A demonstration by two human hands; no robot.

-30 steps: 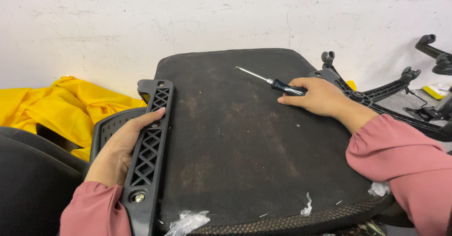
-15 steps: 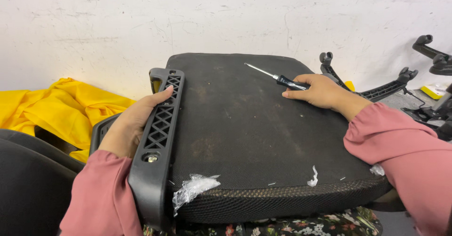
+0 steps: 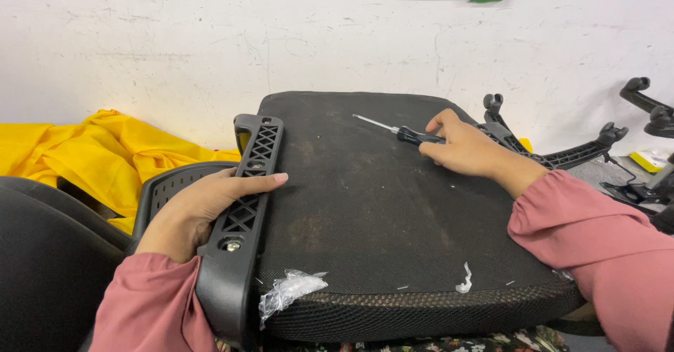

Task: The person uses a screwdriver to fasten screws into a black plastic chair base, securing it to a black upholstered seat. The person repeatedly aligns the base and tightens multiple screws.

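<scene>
An upturned black chair seat (image 3: 379, 218) with a worn fabric underside lies in front of me. Along its left edge runs a black plastic armrest bracket (image 3: 247, 204) with a lattice pattern and a bolt near its lower end. My left hand (image 3: 203, 204) grips that bracket, thumb across it onto the seat. Near the far right of the seat, my right hand (image 3: 460, 145) is closed on the black handle of a screwdriver (image 3: 400, 131), whose metal shaft points left and lies flat on the fabric.
A yellow cloth (image 3: 91, 159) is bunched on the left by the white wall. A black star-shaped chair base (image 3: 569, 155) with castor sockets lies to the right. Another black seat part (image 3: 42, 275) sits lower left. Torn clear plastic (image 3: 288, 289) clings to the seat's near edge.
The seat and bracket have come nearer and more central in view. My left hand has slid along the bracket; my right hand stays on the screwdriver.
</scene>
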